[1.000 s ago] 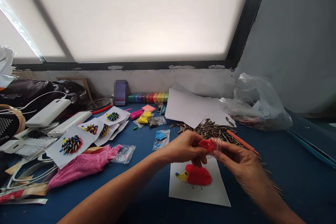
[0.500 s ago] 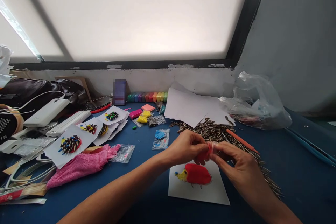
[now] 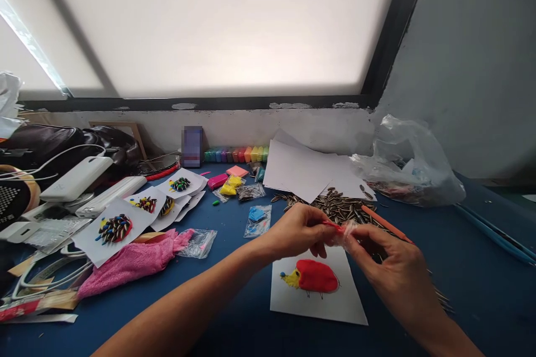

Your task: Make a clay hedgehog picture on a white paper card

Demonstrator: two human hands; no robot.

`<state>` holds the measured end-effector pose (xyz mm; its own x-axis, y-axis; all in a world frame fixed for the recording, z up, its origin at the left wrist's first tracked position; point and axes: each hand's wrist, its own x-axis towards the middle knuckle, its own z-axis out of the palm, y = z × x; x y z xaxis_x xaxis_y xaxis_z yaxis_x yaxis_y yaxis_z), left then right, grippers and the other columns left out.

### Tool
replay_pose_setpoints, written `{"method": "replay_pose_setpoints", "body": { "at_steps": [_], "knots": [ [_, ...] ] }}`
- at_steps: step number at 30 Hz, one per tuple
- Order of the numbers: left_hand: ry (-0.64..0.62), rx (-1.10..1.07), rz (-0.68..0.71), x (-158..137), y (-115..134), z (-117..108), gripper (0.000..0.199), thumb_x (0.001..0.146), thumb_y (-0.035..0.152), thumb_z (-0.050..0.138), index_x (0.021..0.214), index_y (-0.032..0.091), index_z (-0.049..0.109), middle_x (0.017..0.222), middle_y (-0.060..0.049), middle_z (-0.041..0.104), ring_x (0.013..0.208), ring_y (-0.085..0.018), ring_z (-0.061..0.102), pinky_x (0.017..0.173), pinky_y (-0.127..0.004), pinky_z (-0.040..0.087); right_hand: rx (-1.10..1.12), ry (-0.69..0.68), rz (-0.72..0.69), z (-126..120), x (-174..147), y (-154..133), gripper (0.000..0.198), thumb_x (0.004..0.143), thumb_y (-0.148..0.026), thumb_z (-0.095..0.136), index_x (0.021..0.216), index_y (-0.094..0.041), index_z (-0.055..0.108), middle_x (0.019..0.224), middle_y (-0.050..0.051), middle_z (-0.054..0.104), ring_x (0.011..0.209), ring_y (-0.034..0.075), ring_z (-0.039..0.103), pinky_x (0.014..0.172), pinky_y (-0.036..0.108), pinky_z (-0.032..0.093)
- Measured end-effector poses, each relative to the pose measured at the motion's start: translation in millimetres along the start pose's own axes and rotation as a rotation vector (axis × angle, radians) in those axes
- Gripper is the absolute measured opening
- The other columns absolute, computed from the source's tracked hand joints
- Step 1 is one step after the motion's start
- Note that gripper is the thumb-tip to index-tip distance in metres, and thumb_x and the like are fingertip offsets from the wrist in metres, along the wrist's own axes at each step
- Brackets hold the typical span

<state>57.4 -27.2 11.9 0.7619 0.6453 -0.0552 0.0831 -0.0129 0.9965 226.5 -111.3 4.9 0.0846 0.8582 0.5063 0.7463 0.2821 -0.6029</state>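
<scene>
My left hand (image 3: 298,230) pinches one end of a small clear plastic bag (image 3: 348,230) with red clay (image 3: 334,226) in it. The other end is gripped between the thumb and fingers of my right hand (image 3: 387,251). Both hands hold the bag just above a white paper card (image 3: 318,313). On that card lies a hedgehog picture (image 3: 319,276), its body filled with red clay, its face yellow and its nose blue. How much clay sits inside the bag is hidden by my fingers.
Sunflower seeds (image 3: 341,207) are heaped behind my hands, beside an orange pencil-like stick (image 3: 387,224). White paper (image 3: 295,170) and a plastic bag (image 3: 419,162) lie farther back. Left are small clay packets (image 3: 257,220), a pink cloth (image 3: 138,262) and finished hedgehog cards (image 3: 90,240).
My hands have drawn slightly apart, the right one shifting to the right. The bag now stretches more between them, with its clear part more exposed.
</scene>
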Motion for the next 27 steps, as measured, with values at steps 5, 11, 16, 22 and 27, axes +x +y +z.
{"method": "replay_pose_setpoints", "body": {
  "at_steps": [5,11,16,22,27],
  "knots": [
    [-0.025,-0.043,-0.019,1,-3,-1,0.041,0.078,0.051,0.07,0.076,0.01,0.065,0.069,-0.003,0.063,0.056,-0.01,0.06,0.053,-0.022,0.046,0.04,-0.025,-0.028,2,-2,0,0.017,0.087,-0.037,0.061,0.082,-0.026,0.072,0.076,0.0,0.075,0.061,0.018,0.069,0.056,0.03,0.056],
    [-0.01,-0.112,0.014,4,-5,-8,0.043,0.075,0.052,0.074,0.076,0.011,0.064,0.062,0.0,0.06,0.049,-0.008,0.056,0.047,-0.021,0.04,0.184,0.041,-0.027,2,-5,0,0.008,0.086,-0.033,0.066,0.084,-0.028,0.072,0.103,0.004,0.074,0.099,0.024,0.069,0.08,0.034,0.058],
    [0.102,-0.386,-0.05,9,-10,-27,0.045,0.067,0.047,0.083,0.08,0.009,0.062,0.067,-0.002,0.064,0.056,-0.011,0.062,0.056,-0.023,0.048,0.411,0.097,0.188,-4,-1,-2,0.016,0.083,-0.042,0.069,0.082,-0.027,0.074,0.114,0.006,0.071,0.099,0.023,0.067,0.067,0.029,0.058],
    [0.169,-0.533,-0.023,14,-16,-34,0.042,0.056,0.022,0.082,0.063,0.015,0.041,0.088,-0.006,0.071,0.075,-0.017,0.071,0.072,-0.029,0.055,0.679,-0.037,0.521,-5,8,-3,0.045,0.072,-0.058,0.075,0.098,-0.021,0.077,0.071,0.006,0.071,0.064,0.018,0.062,0.053,0.027,0.053],
    [0.043,-0.467,-0.065,8,-10,-31,0.032,0.061,0.018,0.075,0.087,0.015,0.056,0.066,0.0,0.066,0.047,-0.012,0.06,0.044,-0.021,0.041,0.705,-0.092,0.571,-3,7,-3,0.044,0.069,-0.058,0.076,0.089,-0.019,0.079,0.075,0.008,0.07,0.063,0.017,0.061,0.053,0.028,0.052]
  ]
}}
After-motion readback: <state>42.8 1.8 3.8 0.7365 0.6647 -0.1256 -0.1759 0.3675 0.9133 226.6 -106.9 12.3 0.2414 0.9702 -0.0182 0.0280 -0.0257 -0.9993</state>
